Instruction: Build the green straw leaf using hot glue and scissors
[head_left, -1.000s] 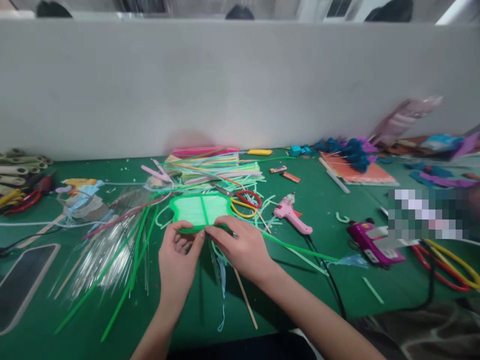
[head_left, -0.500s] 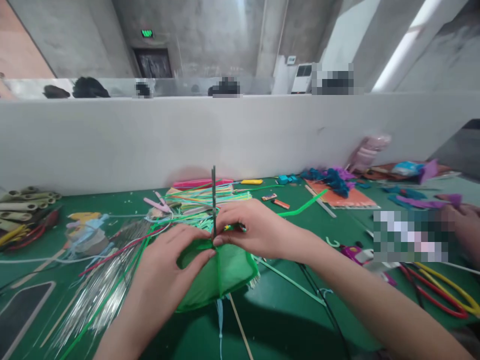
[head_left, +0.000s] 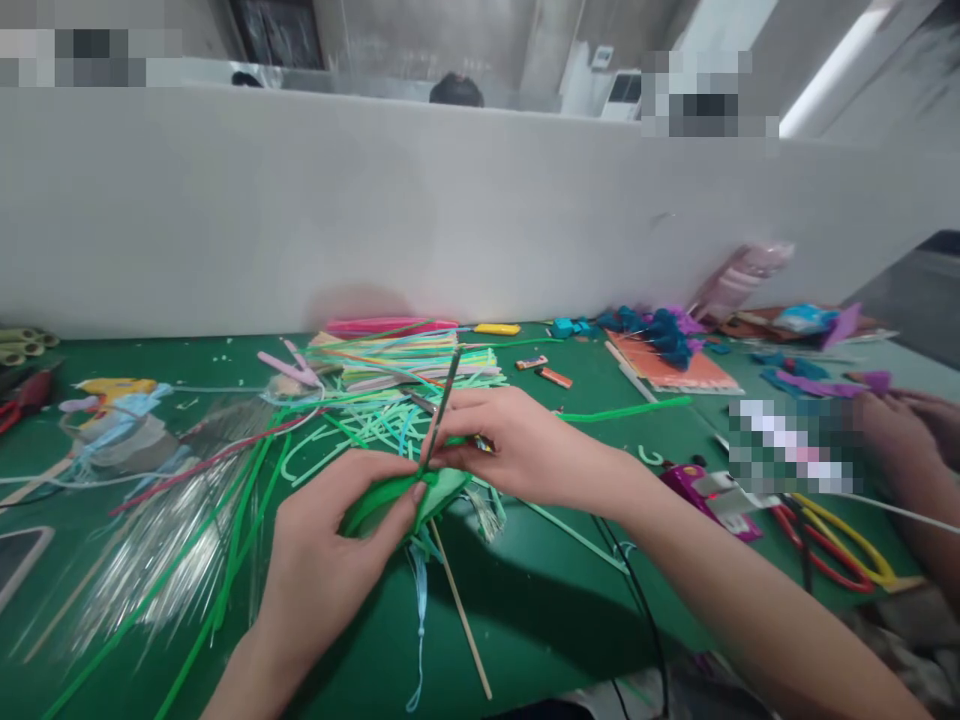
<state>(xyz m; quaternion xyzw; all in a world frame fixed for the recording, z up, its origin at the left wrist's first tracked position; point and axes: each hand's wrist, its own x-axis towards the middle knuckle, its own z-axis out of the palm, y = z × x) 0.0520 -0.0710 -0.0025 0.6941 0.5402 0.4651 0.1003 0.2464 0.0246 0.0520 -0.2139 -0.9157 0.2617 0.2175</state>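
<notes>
My left hand (head_left: 341, 540) is closed, thumb and fingers pinching the edge of a green fabric piece (head_left: 450, 488) rimmed with fuzzy green pipe cleaner. From the pinched spot a thin dark stem (head_left: 448, 390) rises, leaning right. My right hand (head_left: 517, 440) is closed at the stem's base, its fingertips against the stem and the fabric; the exact grip is partly hidden. Below the fabric hang a light blue tassel (head_left: 420, 600) and a slim wooden stick (head_left: 461, 610).
Pipe cleaners (head_left: 405, 365) are heaped behind my hands. Silvery strands (head_left: 165, 530) and a yellow glue gun (head_left: 116, 390) lie left. On the right are red-and-yellow-handled pliers (head_left: 840, 550), a purple device (head_left: 705, 495) and another person's hand (head_left: 900, 430). A white partition (head_left: 480, 220) stands behind.
The view has tipped downward. The green fabric piece has tilted, so less of its face shows, and the stem has gone from upright to leaning right. Both hands keep their places at it.
</notes>
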